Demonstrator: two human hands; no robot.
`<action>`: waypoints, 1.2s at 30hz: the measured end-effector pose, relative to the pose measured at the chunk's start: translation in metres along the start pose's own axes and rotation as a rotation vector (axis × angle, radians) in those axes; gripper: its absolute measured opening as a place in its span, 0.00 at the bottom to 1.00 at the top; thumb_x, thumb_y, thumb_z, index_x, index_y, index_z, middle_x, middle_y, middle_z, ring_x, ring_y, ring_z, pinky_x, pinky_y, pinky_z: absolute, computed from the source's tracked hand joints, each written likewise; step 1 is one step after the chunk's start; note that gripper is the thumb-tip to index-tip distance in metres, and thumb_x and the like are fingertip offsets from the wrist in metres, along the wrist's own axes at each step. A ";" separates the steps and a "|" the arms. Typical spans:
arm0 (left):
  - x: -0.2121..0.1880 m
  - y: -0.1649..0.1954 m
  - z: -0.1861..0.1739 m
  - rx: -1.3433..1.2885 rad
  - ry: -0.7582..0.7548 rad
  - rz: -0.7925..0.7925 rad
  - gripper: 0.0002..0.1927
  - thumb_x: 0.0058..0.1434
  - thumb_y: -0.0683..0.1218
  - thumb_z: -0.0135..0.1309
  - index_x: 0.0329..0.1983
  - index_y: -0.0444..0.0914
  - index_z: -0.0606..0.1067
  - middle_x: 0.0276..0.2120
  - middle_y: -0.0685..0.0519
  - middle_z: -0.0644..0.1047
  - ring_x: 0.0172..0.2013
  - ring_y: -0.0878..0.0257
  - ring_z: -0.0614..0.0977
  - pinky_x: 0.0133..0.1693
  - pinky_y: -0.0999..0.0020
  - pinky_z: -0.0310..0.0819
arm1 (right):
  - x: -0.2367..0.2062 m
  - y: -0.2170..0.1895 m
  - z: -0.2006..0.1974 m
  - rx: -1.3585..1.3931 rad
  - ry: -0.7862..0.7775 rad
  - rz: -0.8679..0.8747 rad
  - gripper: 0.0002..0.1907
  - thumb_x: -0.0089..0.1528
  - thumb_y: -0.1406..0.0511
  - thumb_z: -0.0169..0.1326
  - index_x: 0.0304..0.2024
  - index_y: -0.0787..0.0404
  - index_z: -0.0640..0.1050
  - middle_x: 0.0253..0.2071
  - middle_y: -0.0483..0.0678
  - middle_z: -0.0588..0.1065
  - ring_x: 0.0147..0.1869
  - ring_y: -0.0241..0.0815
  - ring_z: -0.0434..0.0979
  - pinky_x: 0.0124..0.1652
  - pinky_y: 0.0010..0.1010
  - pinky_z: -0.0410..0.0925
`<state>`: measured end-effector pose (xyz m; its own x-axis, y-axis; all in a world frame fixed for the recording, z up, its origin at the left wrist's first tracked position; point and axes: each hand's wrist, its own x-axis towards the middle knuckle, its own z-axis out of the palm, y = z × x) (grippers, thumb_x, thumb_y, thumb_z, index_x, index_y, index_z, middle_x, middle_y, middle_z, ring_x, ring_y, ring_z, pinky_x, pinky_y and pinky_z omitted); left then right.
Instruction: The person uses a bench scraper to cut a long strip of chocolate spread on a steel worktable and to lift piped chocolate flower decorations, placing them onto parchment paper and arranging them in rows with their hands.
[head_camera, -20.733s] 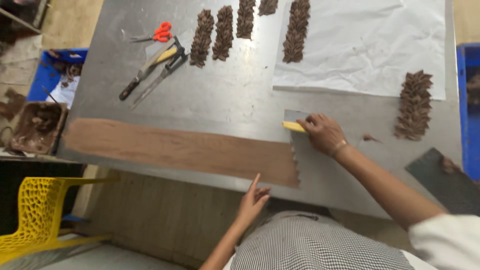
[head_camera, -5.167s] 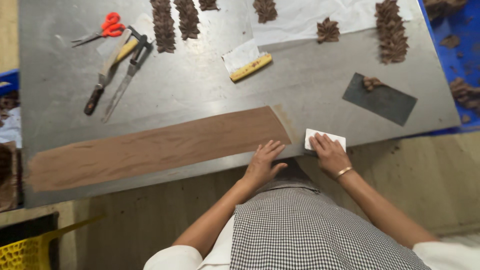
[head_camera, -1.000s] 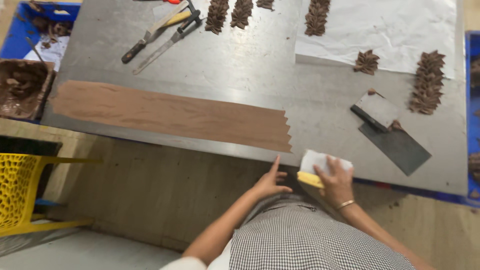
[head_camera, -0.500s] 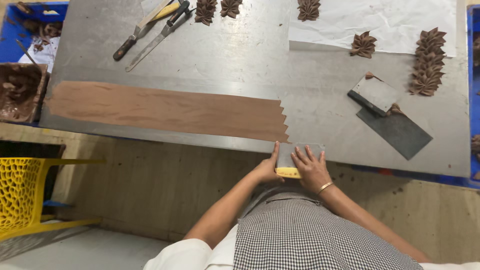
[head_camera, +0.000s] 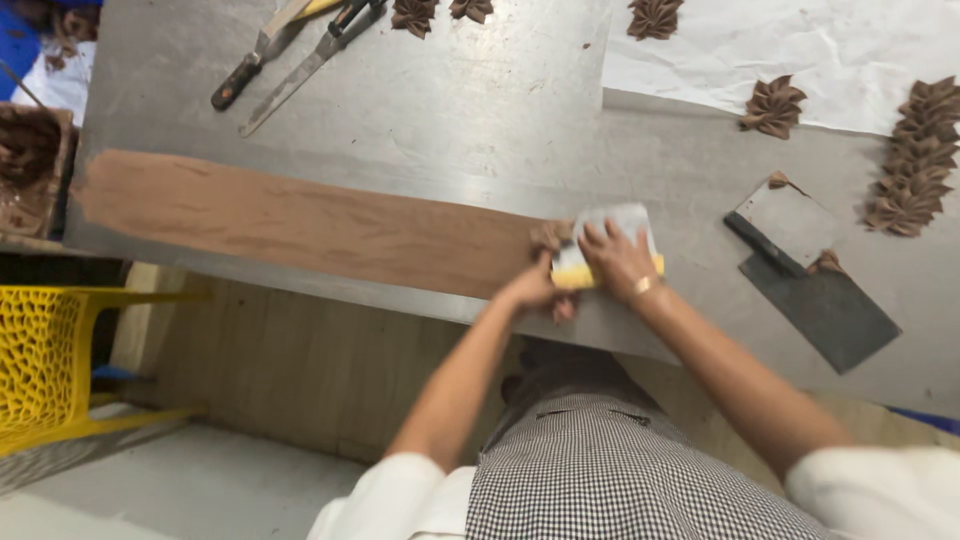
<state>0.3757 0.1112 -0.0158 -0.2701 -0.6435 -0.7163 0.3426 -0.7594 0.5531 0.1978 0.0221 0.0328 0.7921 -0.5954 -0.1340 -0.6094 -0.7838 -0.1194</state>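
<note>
Both hands have moved forward from the table edge onto the strip's right end since half a second ago. Far left of the hands, a yellow chair (head_camera: 50, 370) stands below the table (head_camera: 480, 110). Chocolate strip (head_camera: 300, 222) runs leftward from the left hand (head_camera: 535, 290), which grips the comb (head_camera: 605, 245) at its yellow handle. Right hand (head_camera: 618, 258) presses flat on the comb, fingers spread, just beside the left. Scraper (head_camera: 810, 275) lies well right; chocolate leaves (head_camera: 915, 160) lie beyond it.

Chocolate kitchen — steel worktable (head_camera: 480, 90), spread chocolate strip (head_camera: 300, 220)
</note>
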 end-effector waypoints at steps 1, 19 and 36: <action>0.009 0.019 -0.012 -0.059 -0.012 0.002 0.48 0.58 0.39 0.56 0.71 0.56 0.41 0.21 0.50 0.74 0.17 0.63 0.76 0.18 0.65 0.70 | 0.021 0.006 -0.003 0.024 0.016 -0.022 0.27 0.62 0.63 0.50 0.65 0.53 0.71 0.72 0.45 0.64 0.74 0.55 0.62 0.54 0.73 0.61; -0.084 0.126 0.044 0.360 0.269 0.330 0.51 0.58 0.50 0.61 0.77 0.45 0.44 0.20 0.48 0.79 0.16 0.62 0.82 0.19 0.67 0.79 | 0.109 0.031 -0.040 1.643 0.185 0.159 0.11 0.63 0.72 0.59 0.48 0.69 0.82 0.42 0.50 0.83 0.45 0.41 0.84 0.47 0.30 0.78; -0.123 0.108 0.102 -0.044 0.479 0.958 0.43 0.57 0.31 0.57 0.74 0.36 0.52 0.43 0.44 0.78 0.42 0.61 0.82 0.45 0.68 0.79 | -0.001 -0.022 -0.109 1.845 0.401 0.304 0.17 0.61 0.68 0.61 0.51 0.71 0.78 0.44 0.52 0.81 0.45 0.42 0.84 0.43 0.35 0.80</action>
<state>0.3541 0.0989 0.1755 0.5061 -0.8578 -0.0894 0.2590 0.0523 0.9645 0.2137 0.0209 0.1424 0.4629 -0.8682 -0.1789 0.2313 0.3131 -0.9211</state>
